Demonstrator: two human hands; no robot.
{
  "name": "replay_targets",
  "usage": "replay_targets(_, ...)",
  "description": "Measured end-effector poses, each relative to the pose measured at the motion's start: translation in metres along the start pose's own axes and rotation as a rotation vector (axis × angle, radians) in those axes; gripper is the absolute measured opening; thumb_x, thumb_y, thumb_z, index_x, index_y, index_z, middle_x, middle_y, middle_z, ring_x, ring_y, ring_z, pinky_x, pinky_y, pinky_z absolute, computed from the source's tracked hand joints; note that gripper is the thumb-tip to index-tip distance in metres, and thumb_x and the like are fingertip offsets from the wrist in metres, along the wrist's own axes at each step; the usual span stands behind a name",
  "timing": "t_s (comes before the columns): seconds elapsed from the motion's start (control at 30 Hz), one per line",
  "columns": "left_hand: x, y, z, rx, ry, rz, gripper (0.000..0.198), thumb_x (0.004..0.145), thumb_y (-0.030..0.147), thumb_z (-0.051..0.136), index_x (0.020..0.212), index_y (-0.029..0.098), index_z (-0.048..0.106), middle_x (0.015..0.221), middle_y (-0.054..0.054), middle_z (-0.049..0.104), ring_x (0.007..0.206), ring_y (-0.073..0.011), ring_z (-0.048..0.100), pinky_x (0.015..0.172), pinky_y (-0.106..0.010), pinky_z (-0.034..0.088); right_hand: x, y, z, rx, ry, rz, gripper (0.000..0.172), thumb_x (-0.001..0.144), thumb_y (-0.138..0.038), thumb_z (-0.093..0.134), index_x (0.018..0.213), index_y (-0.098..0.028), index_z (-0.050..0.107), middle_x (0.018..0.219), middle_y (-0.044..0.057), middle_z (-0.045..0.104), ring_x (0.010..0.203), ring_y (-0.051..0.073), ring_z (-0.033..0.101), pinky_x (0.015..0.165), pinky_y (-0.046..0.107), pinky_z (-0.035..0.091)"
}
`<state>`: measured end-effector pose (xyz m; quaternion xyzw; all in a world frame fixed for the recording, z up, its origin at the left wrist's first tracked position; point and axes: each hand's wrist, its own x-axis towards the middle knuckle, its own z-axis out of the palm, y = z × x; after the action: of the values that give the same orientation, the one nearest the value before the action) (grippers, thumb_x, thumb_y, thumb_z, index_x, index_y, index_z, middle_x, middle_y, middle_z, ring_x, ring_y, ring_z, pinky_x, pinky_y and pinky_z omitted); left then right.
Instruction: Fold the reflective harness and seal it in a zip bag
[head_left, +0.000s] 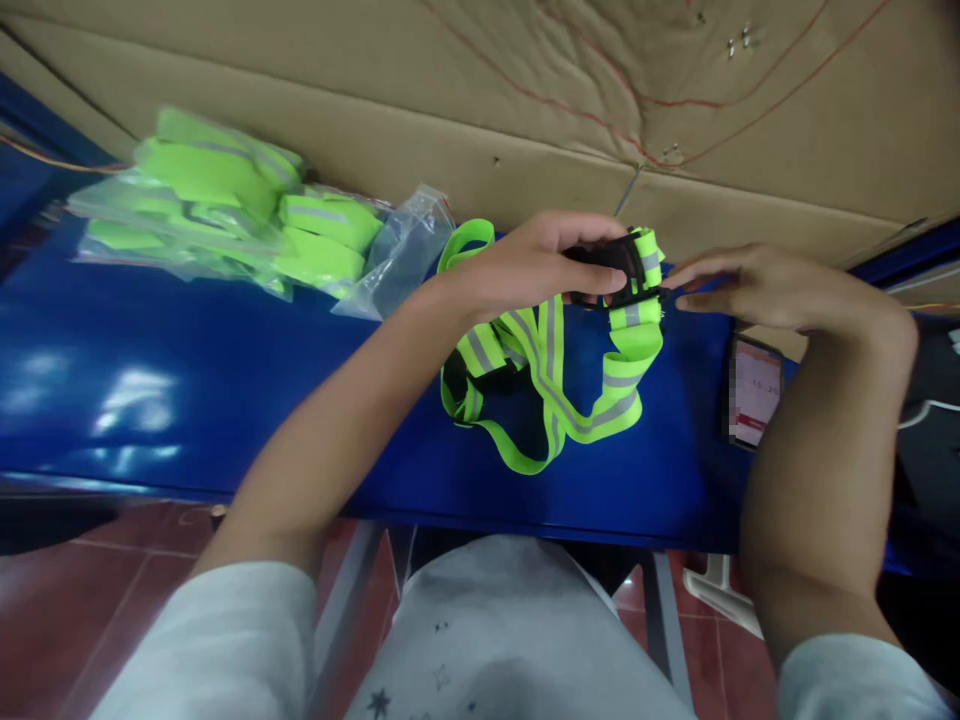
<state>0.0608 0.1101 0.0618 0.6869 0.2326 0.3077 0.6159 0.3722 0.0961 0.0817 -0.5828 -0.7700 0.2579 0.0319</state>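
Note:
My left hand point(559, 265) grips a black plastic buckle point(634, 265), thumb in front and fingers behind. Through the buckle runs a neon yellow-green reflective strap point(619, 405) with a grey stripe down its middle. The rest of the strap lies in loose loops on the blue table below, with more black fittings partly hidden among the loops. Just right of the buckle is my right hand point(757, 285), its thumb and fingers apart and pointing at the strap's end. Nothing shows between its fingers, and they look close to the strap without plainly gripping it.
Clear bags of folded neon straps point(217, 180) are piled at the back left of the blue table point(225, 400). Beside them lies a clear plastic bag point(409, 245). A phone point(754, 390) with a lit screen rests near my right forearm. A cardboard panel point(360, 110) with red wires stands behind.

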Motion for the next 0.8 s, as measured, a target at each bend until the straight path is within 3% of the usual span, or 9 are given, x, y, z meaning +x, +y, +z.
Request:
replay_targets(0.17,0.0,-0.001,-0.002,0.016,0.008,0.04,0.012,0.089,0.013,0.074,0.101,0.016,0.074,0.089,0.0,0.069,0.083,-0.0119,0.065,0.073,-0.024,0.048,-0.015,-0.031,-0.003,0.157,-0.105,-0.107,0.051,0.087,-0.066,0.075,0.122,-0.029,0.081,0.114,0.005,0.08,0.101,0.025,0.069,0.094,0.039,0.052)
replay_targets(0.3,0.001,-0.004,-0.004,0.027,0.016,0.042,0.017,0.087,0.018,0.077,0.104,0.017,0.075,0.091,0.0,0.07,0.083,-0.0121,0.066,0.073,-0.023,0.049,-0.012,-0.051,0.006,0.289,-0.023,-0.186,0.058,0.085,-0.069,0.078,0.12,-0.023,0.08,0.106,0.006,0.078,0.092,0.02,0.066,0.086,0.034,0.052)
replay_targets(0.4,0.002,-0.009,-0.006,0.027,-0.006,0.046,0.021,0.085,0.022,0.08,0.106,0.018,0.077,0.091,0.0,0.072,0.082,-0.0133,0.066,0.072,-0.025,0.049,-0.009,-0.053,0.01,0.334,0.02,-0.191,0.057,0.083,-0.07,0.078,0.111,-0.021,0.082,0.099,0.005,0.077,0.087,0.019,0.066,0.082,0.033,0.052)
replay_targets(0.53,0.003,-0.013,-0.007,0.021,-0.007,0.041,0.025,0.084,0.03,0.082,0.105,0.018,0.078,0.092,-0.001,0.073,0.083,-0.015,0.066,0.072,-0.026,0.048,-0.003,-0.05,0.015,0.371,-0.024,-0.189,0.055,0.079,-0.07,0.082,0.111,-0.024,0.083,0.092,0.002,0.077,0.086,0.021,0.069,0.077,0.033,0.055)
replay_targets(0.8,0.007,-0.021,-0.01,0.079,-0.06,0.034,0.028,0.086,0.032,0.08,0.11,0.018,0.075,0.094,-0.001,0.075,0.086,-0.0149,0.063,0.072,-0.026,0.047,0.003,-0.051,0.024,0.286,0.003,-0.16,0.033,0.085,-0.06,0.079,0.091,-0.028,0.083,0.086,-0.002,0.076,0.091,0.023,0.07,0.082,0.034,0.056)
